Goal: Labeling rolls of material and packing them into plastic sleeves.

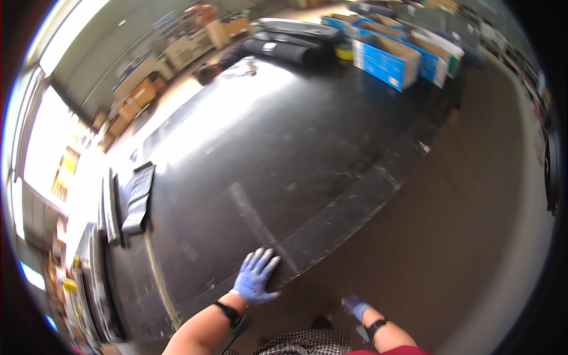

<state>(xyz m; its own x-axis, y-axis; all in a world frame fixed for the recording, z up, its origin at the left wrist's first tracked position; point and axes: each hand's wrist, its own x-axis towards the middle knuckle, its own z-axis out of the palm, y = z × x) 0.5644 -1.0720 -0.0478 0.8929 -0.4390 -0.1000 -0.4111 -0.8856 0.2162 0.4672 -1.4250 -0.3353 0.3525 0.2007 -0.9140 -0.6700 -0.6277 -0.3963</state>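
My left hand [255, 277], in a blue glove with pale fingertips, lies with spread fingers at the near edge of a large black table [284, 171]. Nothing is in it. A pale strip-like mark [251, 210] runs across the tabletop just beyond its fingers. My right hand [355, 306], also in a blue glove, hangs off the table beside my body, over the brown floor [426, 236]. Motion blurs its fingers, so I cannot make out whether they hold anything. Both wrists wear dark bands.
Blue and white open cardboard boxes [387, 62] stand at the table's far right. Dark rolls [281, 50] lie at the far end, near a yellow object [343, 53]. A folded dark sheet [139, 198] rests at the left edge, with long dark rolls [100, 284] further left.
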